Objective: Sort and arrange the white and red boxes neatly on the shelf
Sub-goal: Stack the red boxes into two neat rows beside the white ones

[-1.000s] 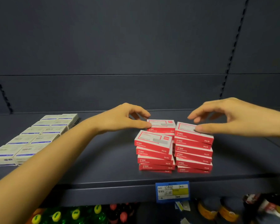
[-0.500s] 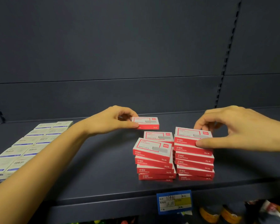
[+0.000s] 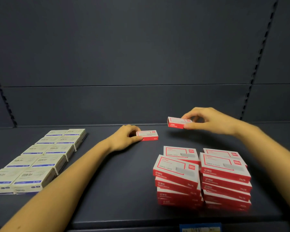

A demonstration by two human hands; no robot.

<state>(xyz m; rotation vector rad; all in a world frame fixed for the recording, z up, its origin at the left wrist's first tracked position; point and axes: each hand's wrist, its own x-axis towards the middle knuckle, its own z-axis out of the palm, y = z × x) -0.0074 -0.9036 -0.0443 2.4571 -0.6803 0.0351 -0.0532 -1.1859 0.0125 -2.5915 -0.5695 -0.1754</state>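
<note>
I hold two red boxes.
My left fingers grip the shelf-level box; right fingers pinch the raised box.

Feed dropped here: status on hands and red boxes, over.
Left hand grips red box low near shelf back. Right hand holds second red box aloft. Red stacks in front, not blocking.

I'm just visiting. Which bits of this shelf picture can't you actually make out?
Head view, red stacks: print blurred and too small to read.
Head view, rear stacks: height hidden by the front ones.
Head view, blue label: cut off by the bottom edge.
Head view, left hand: covers one end of its red box, so contact with the shelf is unclear.
</note>
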